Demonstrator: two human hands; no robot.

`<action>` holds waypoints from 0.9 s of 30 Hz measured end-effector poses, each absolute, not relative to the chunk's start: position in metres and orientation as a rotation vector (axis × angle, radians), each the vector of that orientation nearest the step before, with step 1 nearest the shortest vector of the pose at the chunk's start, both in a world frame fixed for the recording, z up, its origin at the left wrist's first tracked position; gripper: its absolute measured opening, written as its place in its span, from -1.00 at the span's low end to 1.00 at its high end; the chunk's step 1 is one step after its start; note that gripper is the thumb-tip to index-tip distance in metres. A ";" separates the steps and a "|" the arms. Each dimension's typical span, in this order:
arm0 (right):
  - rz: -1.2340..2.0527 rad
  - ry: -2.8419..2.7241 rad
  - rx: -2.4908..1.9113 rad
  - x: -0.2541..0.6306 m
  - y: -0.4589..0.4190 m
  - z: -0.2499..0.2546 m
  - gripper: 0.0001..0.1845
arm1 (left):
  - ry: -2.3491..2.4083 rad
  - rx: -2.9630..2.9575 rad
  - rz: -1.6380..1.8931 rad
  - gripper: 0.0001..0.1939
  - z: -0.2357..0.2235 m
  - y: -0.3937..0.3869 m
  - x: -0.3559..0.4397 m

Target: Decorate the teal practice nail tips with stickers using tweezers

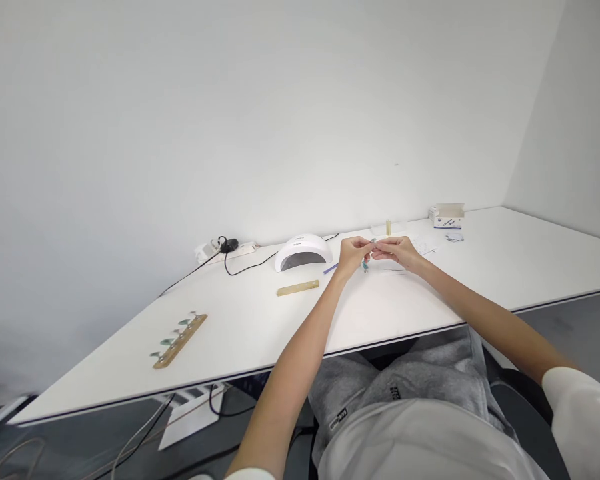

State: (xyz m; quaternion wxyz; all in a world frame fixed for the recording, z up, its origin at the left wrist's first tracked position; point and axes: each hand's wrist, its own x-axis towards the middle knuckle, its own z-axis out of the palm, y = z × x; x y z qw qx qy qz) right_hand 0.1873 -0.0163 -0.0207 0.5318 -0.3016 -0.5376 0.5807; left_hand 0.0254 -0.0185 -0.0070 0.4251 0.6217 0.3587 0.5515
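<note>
- Nearest, both forearms are reaching away over the front edge of the counter, the left hand and the right hand closing in on each other.
- Toward the left front edge, a wooden strip is carrying a row of small stands with green and pale tops, its long axis slanting away toward the right; it is lying well apart from both hands, the left being nearer.
- Just under the left fingers, a teal piece is showing; whether it is hanging or resting, I cannot tell.
- Between the two hands, a small piece is sitting at the meeting fingertips. Both hands are pinching, apparently on this same piece, neither one being clearly nearer. The fingers are covering most of it, so its long axis is staying unreadable.
- Left of the left hand, a yellowish bar is lying nearly crosswise, while a blue strip is pointing toward that hand, its far end perhaps running behind it.
- Beyond the bar, a white lamp is standing with its dark opening facing the front.
- Past the right hand, papers are lying partly hidden; farther back, an open box is standing near the wall, its smaller print blurring.
</note>
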 end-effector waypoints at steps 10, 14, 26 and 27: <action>1.527 -1.220 -0.702 0.188 -0.015 -0.023 -0.88 | 0.882 1.517 1.415 -0.66 -0.011 -0.017 0.028; 1.571 -1.202 -0.686 0.188 -0.016 -0.023 -0.92 | 0.869 1.516 1.421 -0.65 -0.012 -0.017 0.030; 1.629 -1.143 -0.695 0.188 -0.017 -0.021 -0.89 | 0.848 1.507 1.438 -0.63 -0.010 -0.022 0.032; 1.626 -1.149 -0.695 0.188 -0.017 -0.022 -0.88 | 0.857 1.497 1.441 -0.63 -0.009 -0.022 0.032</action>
